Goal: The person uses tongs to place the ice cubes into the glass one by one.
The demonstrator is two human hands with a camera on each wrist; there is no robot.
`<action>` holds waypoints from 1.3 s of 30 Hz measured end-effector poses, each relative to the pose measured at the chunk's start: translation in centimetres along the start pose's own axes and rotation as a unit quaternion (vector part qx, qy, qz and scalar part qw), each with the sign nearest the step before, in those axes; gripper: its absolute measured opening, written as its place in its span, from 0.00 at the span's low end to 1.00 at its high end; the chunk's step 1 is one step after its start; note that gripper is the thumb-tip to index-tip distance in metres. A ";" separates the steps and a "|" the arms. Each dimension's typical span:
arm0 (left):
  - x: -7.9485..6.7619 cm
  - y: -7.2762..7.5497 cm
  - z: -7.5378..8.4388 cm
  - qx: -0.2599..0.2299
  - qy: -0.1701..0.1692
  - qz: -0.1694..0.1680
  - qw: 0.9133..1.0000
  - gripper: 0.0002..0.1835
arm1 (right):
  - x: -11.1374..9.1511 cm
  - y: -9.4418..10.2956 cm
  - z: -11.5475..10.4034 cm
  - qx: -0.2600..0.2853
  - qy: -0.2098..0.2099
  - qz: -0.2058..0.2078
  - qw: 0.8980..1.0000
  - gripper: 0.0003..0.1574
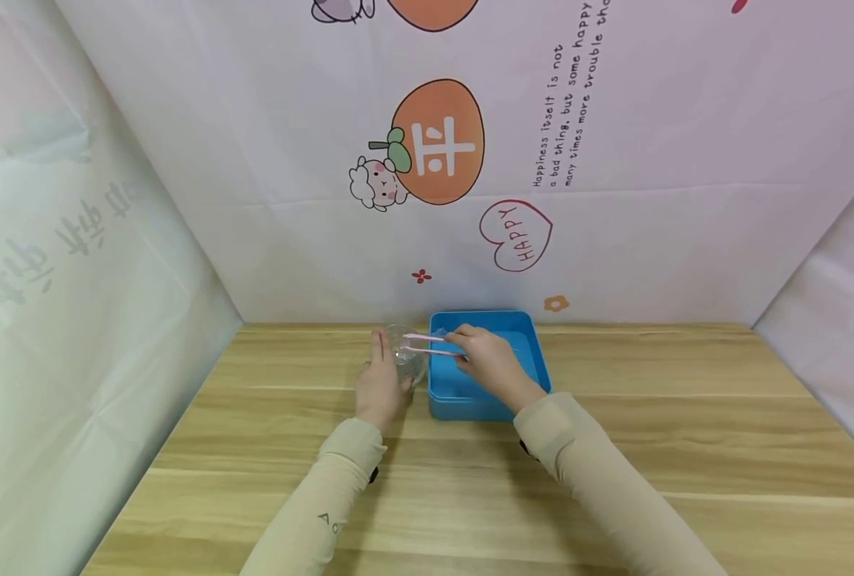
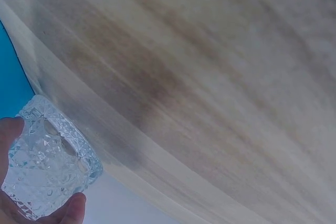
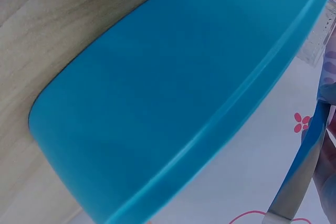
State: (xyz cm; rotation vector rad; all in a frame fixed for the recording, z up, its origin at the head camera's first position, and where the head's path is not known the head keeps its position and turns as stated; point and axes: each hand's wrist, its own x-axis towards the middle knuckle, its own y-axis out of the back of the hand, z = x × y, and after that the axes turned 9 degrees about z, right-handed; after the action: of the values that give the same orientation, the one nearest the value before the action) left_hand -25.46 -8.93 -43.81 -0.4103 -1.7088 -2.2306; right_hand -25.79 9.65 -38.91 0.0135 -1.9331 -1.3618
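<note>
My left hand (image 1: 377, 392) holds a clear glass cup (image 1: 411, 364) just left of the blue box. In the left wrist view the cup (image 2: 50, 156) shows a faceted, diamond-cut surface between thumb and fingertips. With its fingers curled, my right hand (image 1: 497, 366) grips slim pink-and-white tongs (image 1: 434, 351) above the box. The two arms of the tongs point left, their tips overlapping the cup's mouth in the head view. Part of the tongs (image 3: 302, 174) appears as a long flat strip in the right wrist view. Whatever lies between the tips is too small to tell.
The open blue plastic box (image 1: 463, 410) stands against the back of the wood-grain table (image 1: 650, 448), under my right hand. Some clear plastic (image 1: 438, 332) shows near its left rim. Printed white cloth (image 1: 290, 240) hangs behind and at both sides.
</note>
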 end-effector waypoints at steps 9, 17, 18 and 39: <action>0.1 0.2 0.0 0.004 0.004 -0.019 1.000 0.53 | 0.0 0.0 0.0 0.001 0.003 -0.011 1.000 0.21; 0.0 0.1 0.1 0.007 0.002 -0.017 1.000 0.54 | 0.0 -0.1 0.1 0.000 0.005 -0.003 1.000 0.20; 0.0 0.1 0.1 0.008 0.003 -0.017 1.000 0.53 | -0.1 0.0 0.1 -0.001 0.005 -0.002 1.000 0.21; 0.0 0.0 -0.2 0.005 -0.002 0.001 1.000 0.53 | 0.0 0.1 0.6 0.006 -0.096 -0.006 0.995 0.28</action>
State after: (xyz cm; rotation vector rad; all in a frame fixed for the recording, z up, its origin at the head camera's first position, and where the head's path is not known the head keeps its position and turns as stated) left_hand -25.49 -9.08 -43.86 -0.4138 -1.7193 -2.2205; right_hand -26.11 10.16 -38.92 -0.1031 -2.1022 -1.4026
